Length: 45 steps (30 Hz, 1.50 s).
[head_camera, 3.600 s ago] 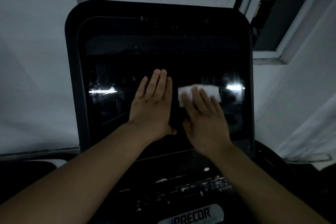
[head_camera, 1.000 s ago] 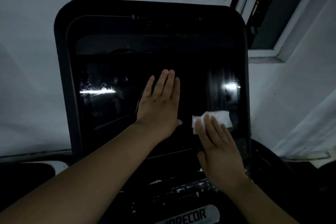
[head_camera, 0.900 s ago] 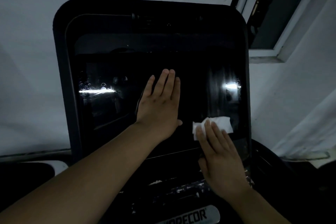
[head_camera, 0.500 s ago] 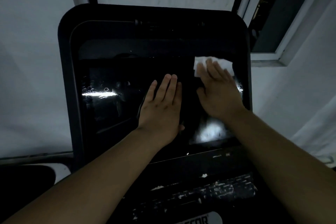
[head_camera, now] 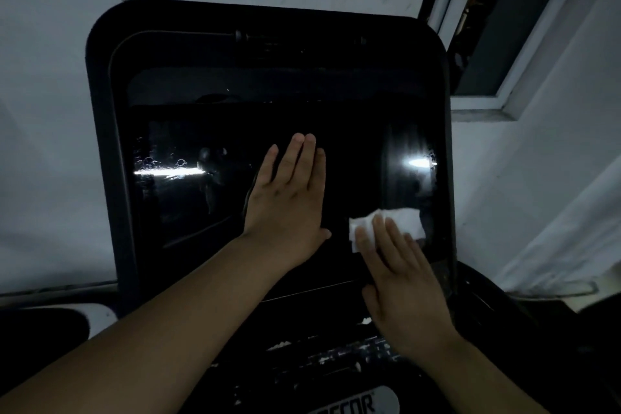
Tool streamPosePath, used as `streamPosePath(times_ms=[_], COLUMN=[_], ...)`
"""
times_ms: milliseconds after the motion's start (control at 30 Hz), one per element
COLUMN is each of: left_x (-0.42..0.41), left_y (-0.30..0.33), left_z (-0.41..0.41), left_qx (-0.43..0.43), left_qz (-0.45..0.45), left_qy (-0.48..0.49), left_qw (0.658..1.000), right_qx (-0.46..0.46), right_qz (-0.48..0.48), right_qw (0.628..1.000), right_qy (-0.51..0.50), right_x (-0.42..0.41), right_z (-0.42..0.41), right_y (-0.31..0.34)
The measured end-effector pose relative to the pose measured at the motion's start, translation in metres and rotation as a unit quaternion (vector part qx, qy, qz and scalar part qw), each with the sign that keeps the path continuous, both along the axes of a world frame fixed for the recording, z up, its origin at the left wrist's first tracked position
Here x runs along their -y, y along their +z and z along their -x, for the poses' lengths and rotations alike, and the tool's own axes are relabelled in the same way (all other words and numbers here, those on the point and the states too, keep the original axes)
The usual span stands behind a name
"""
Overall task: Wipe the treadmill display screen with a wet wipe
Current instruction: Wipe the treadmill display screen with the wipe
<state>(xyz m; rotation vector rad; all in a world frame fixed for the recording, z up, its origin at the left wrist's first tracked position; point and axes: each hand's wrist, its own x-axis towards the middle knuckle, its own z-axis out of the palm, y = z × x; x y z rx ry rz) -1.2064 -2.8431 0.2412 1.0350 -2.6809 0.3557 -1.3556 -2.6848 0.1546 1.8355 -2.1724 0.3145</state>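
Observation:
The treadmill display screen (head_camera: 208, 212) is a large dark glossy panel in a black rounded frame, filling the middle of the view. My left hand (head_camera: 289, 198) lies flat on the screen's centre, fingers together and pointing up, holding nothing. My right hand (head_camera: 403, 282) presses a white wet wipe (head_camera: 403, 220) flat against the screen's lower right part. My fingers cover the wipe's lower half. Streaks show on the glass above the wipe, near a bright reflection.
Below the screen sits the dark console (head_camera: 319, 356) with worn keys and a grey logo plate (head_camera: 356, 405). White walls surround the machine. A window frame (head_camera: 484, 107) stands at the upper right, and a white curtain hangs at the right edge.
My right hand slid the wipe from the screen's upper right down to its lower right within the last half second. My left hand stayed flat in the centre.

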Motion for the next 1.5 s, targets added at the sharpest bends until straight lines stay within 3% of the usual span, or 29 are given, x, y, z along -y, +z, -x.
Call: streamPosePath(times_ms=[200, 567, 933, 1133, 1267, 1367, 1500], left_x=[-0.013, -0.013, -0.011, -0.013, -0.012, -0.008, -0.009], left_y=[0.003, 0.005, 0.001, 0.007, 0.017, 0.020, 0.018], left_z=[0.031, 0.045, 0.047, 0.044, 0.040, 0.038, 0.040], left_qx=[0.006, 0.033, 0.039, 0.044, 0.041, 0.055, 0.070], left_qz=[-0.001, 0.009, 0.023, 0.009, -0.007, -0.011, -0.002], left_qy=[-0.046, -0.016, -0.016, -0.019, -0.032, -0.038, -0.036], left_qw=[0.999, 0.999, 0.999, 0.999, 0.999, 0.998, 0.997], right_qx=[0.010, 0.011, 0.023, -0.011, 0.028, 0.049, 0.064], right_qz=[0.018, 0.017, -0.006, -0.003, 0.030, 0.056, 0.054], right_qw=[1.000, 1.000, 0.999, 1.000, 0.994, 0.991, 0.996], right_qy=[-0.001, -0.023, -0.022, -0.022, -0.103, -0.113, -0.019], right_x=[0.019, 0.090, -0.026, -0.016, 0.011, 0.009, 0.002], right_z=[0.014, 0.071, 0.025, 0.043, 0.069, 0.031, -0.051], right_y=[0.021, 0.123, -0.016, -0.005, 0.023, 0.009, -0.024])
